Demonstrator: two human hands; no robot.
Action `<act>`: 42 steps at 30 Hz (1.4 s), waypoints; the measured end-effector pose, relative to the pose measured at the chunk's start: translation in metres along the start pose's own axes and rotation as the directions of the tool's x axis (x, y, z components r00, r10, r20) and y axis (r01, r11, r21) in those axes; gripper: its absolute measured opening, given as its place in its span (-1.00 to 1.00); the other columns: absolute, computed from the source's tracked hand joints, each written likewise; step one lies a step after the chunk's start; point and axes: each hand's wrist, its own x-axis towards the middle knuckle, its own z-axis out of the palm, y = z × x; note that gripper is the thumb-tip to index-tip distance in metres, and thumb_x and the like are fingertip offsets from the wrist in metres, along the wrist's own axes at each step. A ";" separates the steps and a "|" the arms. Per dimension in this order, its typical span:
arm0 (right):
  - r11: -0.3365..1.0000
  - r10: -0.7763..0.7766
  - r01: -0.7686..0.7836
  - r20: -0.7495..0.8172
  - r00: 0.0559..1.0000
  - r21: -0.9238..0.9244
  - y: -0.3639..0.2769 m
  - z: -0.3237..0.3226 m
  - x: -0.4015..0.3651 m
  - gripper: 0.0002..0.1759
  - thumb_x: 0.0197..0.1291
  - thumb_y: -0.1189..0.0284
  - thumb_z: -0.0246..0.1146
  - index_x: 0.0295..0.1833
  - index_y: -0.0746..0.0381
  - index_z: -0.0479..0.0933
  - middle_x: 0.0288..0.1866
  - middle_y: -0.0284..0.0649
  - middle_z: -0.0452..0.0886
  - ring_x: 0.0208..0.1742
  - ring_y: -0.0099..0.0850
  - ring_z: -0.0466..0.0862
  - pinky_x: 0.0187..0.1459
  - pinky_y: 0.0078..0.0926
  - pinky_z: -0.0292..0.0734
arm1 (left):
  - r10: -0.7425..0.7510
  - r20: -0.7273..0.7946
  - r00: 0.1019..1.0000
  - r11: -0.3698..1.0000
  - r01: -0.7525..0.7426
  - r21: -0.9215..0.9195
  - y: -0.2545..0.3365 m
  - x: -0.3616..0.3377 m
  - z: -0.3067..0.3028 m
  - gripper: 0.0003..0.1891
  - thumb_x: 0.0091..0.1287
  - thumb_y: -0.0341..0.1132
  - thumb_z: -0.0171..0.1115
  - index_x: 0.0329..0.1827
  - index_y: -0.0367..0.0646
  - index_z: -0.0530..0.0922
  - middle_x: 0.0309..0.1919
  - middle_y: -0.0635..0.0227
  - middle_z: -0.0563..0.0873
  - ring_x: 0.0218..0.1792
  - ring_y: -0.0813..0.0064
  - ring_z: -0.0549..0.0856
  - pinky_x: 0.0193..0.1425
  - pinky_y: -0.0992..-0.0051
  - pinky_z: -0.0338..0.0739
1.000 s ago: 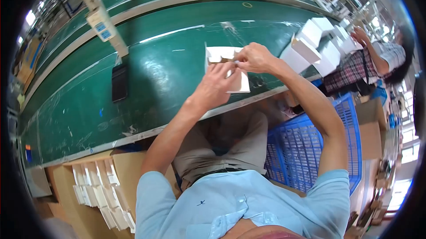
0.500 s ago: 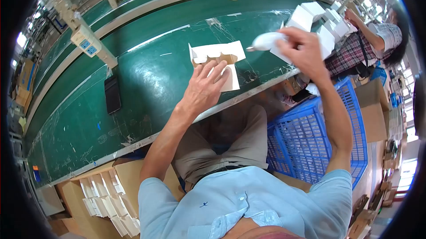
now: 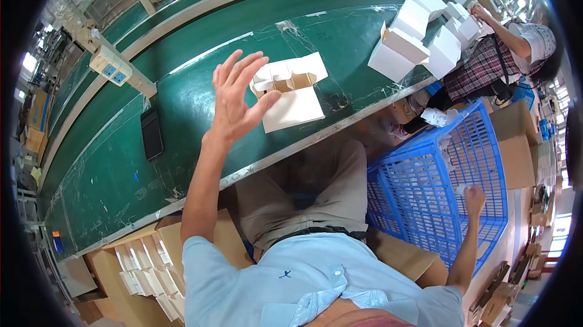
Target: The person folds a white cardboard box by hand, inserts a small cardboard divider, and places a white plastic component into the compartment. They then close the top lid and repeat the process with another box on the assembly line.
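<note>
White carton blank (image 3: 296, 108) flat, unfolded; left hand (image 3: 235, 97) splayed at its edge; right hand (image 3: 473, 198) over blue crate (image 3: 419, 202), grip unclear.

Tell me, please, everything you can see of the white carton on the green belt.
The white carton lies partly folded on the green conveyor belt, near its front edge. It looks like white cardboard: a flat panel towards the person, and behind it a row of raised flaps with brown cardboard showing between them. The open left hand overlaps its left end; contact cannot be told.
</note>
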 end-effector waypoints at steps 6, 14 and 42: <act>0.995 0.025 -0.047 0.229 0.973 0.091 0.028 0.045 -0.017 -0.64 0.39 0.20 0.42 -0.03 0.31 0.84 -0.20 0.13 0.85 -0.14 0.03 0.88 -0.02 -0.06 0.72 | -0.172 0.048 0.984 0.961 0.178 -0.211 -0.018 -0.019 0.032 -0.57 0.36 -0.14 0.62 0.23 -0.07 0.81 0.66 0.08 0.49 0.68 -0.12 0.40 0.67 -0.11 0.40; 0.632 -0.414 0.522 -0.320 0.852 0.574 -0.371 -0.170 0.098 -0.79 0.50 0.60 0.38 0.16 0.37 0.76 0.03 -0.13 0.84 0.04 -0.40 0.80 0.15 -0.44 0.66 | -0.237 -0.094 0.967 0.912 0.188 -0.365 0.013 -0.037 0.055 -0.26 0.30 -0.38 0.58 0.58 -0.11 0.53 0.71 0.03 0.34 0.70 -0.05 0.36 0.68 -0.06 0.41; 0.031 -0.999 0.927 0.030 0.021 0.374 -0.697 -0.134 0.141 -0.95 0.18 0.57 0.37 -0.31 0.34 0.69 -0.42 0.07 0.74 -0.31 0.10 0.80 -0.17 0.02 0.71 | -0.387 0.157 0.909 0.716 0.403 -0.570 -0.026 -0.064 0.097 0.14 0.10 -0.37 0.67 0.80 -0.17 0.23 0.51 0.01 0.58 0.48 -0.02 0.64 0.57 0.10 0.59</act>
